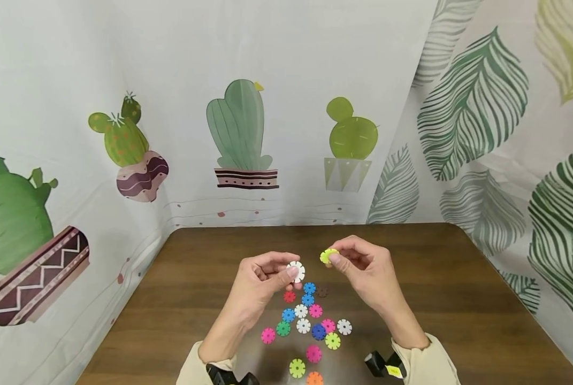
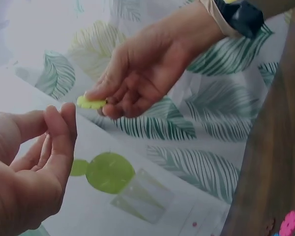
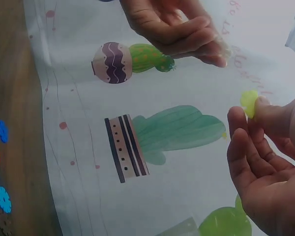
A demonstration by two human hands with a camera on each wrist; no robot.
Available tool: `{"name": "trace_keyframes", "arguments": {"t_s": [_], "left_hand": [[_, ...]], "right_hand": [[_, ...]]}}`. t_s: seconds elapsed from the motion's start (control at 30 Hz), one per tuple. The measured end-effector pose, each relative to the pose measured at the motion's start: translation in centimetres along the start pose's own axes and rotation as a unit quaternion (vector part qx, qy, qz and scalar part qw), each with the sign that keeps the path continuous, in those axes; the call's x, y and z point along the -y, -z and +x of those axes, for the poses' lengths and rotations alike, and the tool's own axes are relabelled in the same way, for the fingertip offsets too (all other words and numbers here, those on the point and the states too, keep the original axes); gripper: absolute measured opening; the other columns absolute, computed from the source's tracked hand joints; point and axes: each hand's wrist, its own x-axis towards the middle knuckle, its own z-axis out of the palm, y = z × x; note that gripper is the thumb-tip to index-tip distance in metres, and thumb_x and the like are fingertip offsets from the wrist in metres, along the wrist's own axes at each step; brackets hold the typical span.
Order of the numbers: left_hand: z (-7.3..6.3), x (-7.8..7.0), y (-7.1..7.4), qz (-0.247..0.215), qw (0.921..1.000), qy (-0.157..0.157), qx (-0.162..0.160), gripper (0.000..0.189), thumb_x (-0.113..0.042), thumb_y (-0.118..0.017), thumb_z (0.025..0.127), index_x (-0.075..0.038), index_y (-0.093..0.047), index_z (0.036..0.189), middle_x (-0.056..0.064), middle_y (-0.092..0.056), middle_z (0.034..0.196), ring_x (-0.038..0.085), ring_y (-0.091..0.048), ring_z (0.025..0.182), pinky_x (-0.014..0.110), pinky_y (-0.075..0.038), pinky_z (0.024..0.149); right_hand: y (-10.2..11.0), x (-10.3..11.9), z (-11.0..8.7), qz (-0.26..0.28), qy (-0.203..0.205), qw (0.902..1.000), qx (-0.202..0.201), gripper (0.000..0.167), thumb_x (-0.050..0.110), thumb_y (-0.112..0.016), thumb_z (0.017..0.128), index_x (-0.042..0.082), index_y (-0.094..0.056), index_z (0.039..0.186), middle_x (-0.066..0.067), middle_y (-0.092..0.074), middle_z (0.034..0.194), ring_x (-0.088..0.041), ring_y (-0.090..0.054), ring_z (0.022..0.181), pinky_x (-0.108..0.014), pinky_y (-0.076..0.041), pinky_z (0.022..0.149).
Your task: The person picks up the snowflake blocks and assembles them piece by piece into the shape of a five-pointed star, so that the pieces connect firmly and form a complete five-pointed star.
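Between thumb and fingers my left hand [image 1: 263, 280] pinches a white notched disc [image 1: 298, 271], held up above the table. To its right, my right hand [image 1: 369, 270] pinches a yellow notched disc [image 1: 328, 255] at about the same height. A small gap separates the two discs. In the left wrist view the yellow disc [image 2: 91, 102] sticks out past the right thumb, while the white one is hidden behind the left fingers. The right wrist view shows the yellow disc [image 3: 249, 103] upright at the right fingertips.
Several loose notched discs lie on the brown table [image 1: 170, 321] below the hands, among them a red disc [image 1: 289, 296], a green disc [image 1: 283, 328], a dark blue disc [image 1: 319, 331] and an orange disc [image 1: 314, 378]. A printed cloth [image 1: 296, 133] hangs behind the table.
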Motion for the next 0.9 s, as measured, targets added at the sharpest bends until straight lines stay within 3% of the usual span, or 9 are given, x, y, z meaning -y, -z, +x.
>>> {"name": "trace_keyframes", "arguments": {"t_s": [0.27,0.47,0.57,0.7,0.9], "left_hand": [[-0.5,-0.6,-0.6,-0.017,0.9980,0.054,-0.029,0.021,-0.011,-0.081,0.096,-0.001,-0.077,0.114,-0.002,-0.081,0.080,0.009,-0.078,0.066,0.020,-0.061,0.062],[-0.5,-0.7,-0.9,-0.034,0.9982,0.048,-0.011,0.003,-0.010,-0.078,0.098,-0.011,-0.078,0.101,-0.004,-0.080,0.077,0.007,-0.076,0.063,0.016,-0.056,0.056],[-0.5,-0.7,-1.1,-0.036,0.9985,0.041,-0.006,0.005,-0.009,-0.076,0.099,-0.014,-0.078,0.098,-0.005,-0.079,0.075,0.006,-0.074,0.061,0.015,-0.053,0.055],[-0.7,-0.8,-1.1,-0.030,0.9990,0.032,-0.012,0.003,-0.007,-0.077,0.098,-0.008,-0.077,0.101,-0.002,-0.079,0.075,0.006,-0.074,0.059,0.015,-0.053,0.053],[-0.9,-1.1,-1.1,-0.011,0.9997,0.014,-0.018,0.031,-0.007,-0.078,0.097,0.011,-0.071,0.122,-0.001,-0.080,0.078,0.006,-0.075,0.060,0.018,-0.058,0.056]], "right_hand": [[-0.6,0.8,-0.3,-0.001,0.050,0.9978,0.043,0.020,-0.001,-0.081,0.092,0.017,-0.078,0.100,-0.001,-0.076,0.092,-0.009,-0.072,0.079,-0.023,-0.062,0.070],[-1.2,0.8,-0.3,-0.019,0.111,0.9926,0.046,0.026,-0.004,-0.082,0.090,0.020,-0.078,0.098,0.003,-0.075,0.092,-0.008,-0.066,0.078,-0.022,-0.058,0.065],[-1.5,0.8,-0.2,-0.017,0.127,0.9905,0.049,0.027,-0.005,-0.083,0.089,0.020,-0.079,0.098,0.003,-0.075,0.092,-0.006,-0.065,0.077,-0.023,-0.057,0.062],[-1.7,0.8,-0.2,-0.012,0.153,0.9869,0.050,0.029,-0.007,-0.084,0.086,0.019,-0.080,0.098,0.002,-0.075,0.090,-0.006,-0.064,0.077,-0.022,-0.056,0.062],[-1.7,0.8,-0.1,-0.006,0.180,0.9830,0.038,0.032,-0.011,-0.084,0.083,0.016,-0.081,0.100,0.000,-0.075,0.090,-0.007,-0.066,0.079,-0.020,-0.058,0.067]]}}
